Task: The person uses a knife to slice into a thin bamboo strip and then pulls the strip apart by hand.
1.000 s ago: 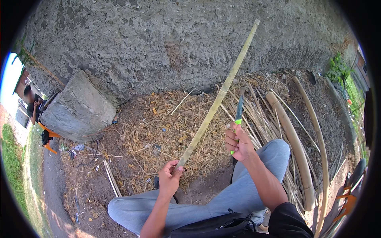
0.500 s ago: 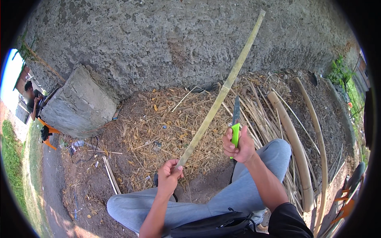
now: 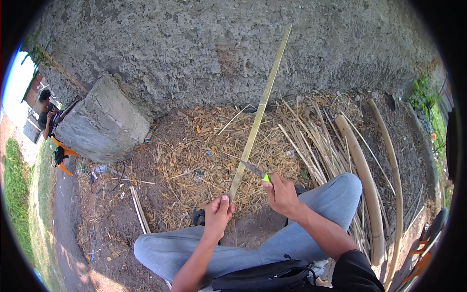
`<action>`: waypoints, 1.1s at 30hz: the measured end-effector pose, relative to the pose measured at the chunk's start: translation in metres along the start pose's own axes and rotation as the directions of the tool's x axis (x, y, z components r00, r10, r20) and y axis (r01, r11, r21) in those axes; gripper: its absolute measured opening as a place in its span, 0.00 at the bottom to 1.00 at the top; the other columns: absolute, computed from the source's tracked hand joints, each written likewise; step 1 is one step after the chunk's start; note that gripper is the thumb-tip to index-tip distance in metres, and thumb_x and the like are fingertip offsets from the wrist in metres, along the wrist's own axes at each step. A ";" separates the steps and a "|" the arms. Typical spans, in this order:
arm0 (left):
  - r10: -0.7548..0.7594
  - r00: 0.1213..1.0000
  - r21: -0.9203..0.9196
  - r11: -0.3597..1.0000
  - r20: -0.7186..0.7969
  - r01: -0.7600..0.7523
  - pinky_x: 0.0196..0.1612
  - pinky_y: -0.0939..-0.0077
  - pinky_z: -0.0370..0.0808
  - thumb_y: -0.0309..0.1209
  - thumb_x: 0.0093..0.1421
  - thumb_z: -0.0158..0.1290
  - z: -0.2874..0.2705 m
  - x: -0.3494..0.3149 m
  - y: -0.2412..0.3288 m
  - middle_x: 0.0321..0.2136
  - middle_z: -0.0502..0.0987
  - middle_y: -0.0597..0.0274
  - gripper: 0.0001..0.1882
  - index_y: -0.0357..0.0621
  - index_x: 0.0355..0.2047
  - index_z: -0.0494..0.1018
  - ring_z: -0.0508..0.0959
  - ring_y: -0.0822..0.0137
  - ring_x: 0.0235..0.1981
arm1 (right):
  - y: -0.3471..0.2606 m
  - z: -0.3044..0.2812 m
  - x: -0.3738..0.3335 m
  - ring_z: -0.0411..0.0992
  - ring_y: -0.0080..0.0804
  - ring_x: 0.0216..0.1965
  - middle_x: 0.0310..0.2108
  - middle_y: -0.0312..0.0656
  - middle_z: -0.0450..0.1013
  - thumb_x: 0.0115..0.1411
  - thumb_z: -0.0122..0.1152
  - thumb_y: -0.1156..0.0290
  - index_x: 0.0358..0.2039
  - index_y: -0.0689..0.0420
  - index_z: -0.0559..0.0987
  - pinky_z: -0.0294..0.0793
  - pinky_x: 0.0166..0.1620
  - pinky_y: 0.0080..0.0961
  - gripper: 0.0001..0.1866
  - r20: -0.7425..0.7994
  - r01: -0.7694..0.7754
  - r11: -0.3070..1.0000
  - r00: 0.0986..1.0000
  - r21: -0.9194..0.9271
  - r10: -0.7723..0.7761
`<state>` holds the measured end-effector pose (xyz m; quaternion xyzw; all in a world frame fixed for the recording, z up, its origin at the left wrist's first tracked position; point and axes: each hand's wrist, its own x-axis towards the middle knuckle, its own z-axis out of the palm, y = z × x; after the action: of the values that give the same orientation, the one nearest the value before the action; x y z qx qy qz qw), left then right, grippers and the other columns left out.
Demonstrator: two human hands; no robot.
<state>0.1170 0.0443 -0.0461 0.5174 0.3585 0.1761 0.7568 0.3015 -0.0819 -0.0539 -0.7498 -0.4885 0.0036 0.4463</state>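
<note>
Your left hand (image 3: pixel 218 217) is closed near the lower end of a long, flat, pale green-yellow bamboo strip (image 3: pixel 261 109), pinching it with the thumb on the near side. Your right hand (image 3: pixel 282 196) is wrapped around the bright green handle of a knife with a dark, pointed metal blade (image 3: pixel 254 170), the fingers curled in with little room to spare. That blade points up and to the left, its front part at the bamboo strip a little above your left hand; you cannot tell from here whether the edge bites into it. The bamboo strip is held out in front of you, between your knees at its near end, with its long axis running away from you and leaning to the right, slightly curved. Its far end tapers in view and shows against the rough grey wall (image 3: pixel 160 53), while its lower stretch shows over the dry brown leaf litter (image 3: pixel 180 155). The knife lies slantwise across the strip's line. Beyond your right knee are a heap of thin split bamboo pieces (image 3: pixel 318 146) and a thick tan bamboo length (image 3: pixel 364 190).
</note>
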 end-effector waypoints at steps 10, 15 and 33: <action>-0.105 0.994 -0.097 0.990 -0.031 0.101 0.15 0.84 0.55 0.38 0.74 0.41 0.002 -0.001 0.001 0.19 0.67 0.68 0.17 0.36 0.38 0.71 0.58 0.81 0.12 | -0.011 0.020 -0.008 0.74 0.45 0.17 0.23 0.45 0.75 0.66 0.56 0.60 0.36 0.59 0.73 0.69 0.17 0.40 0.13 0.188 0.150 0.981 0.974 -0.123 -0.126; -0.077 0.993 -0.035 0.997 -0.092 0.074 0.15 0.85 0.54 0.39 0.74 0.42 0.005 -0.003 0.000 0.16 0.67 0.71 0.18 0.39 0.34 0.73 0.58 0.83 0.11 | -0.013 0.016 -0.005 0.73 0.44 0.16 0.23 0.45 0.75 0.66 0.56 0.61 0.33 0.59 0.74 0.69 0.17 0.39 0.13 0.182 0.122 0.989 0.978 -0.078 -0.106; 0.150 0.977 0.162 0.979 -0.151 -0.125 0.15 0.83 0.56 0.41 0.73 0.44 0.016 -0.007 -0.009 0.14 0.66 0.72 0.21 0.39 0.28 0.72 0.60 0.82 0.12 | -0.004 0.032 -0.012 0.72 0.50 0.15 0.22 0.51 0.74 0.70 0.49 0.55 0.34 0.59 0.68 0.70 0.17 0.44 0.18 0.217 0.125 0.978 0.972 -0.165 -0.088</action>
<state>0.1225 0.0258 -0.0484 0.5811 0.3945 0.2418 0.6695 0.2780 -0.0690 -0.0760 -0.7546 -0.5706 0.0147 0.3238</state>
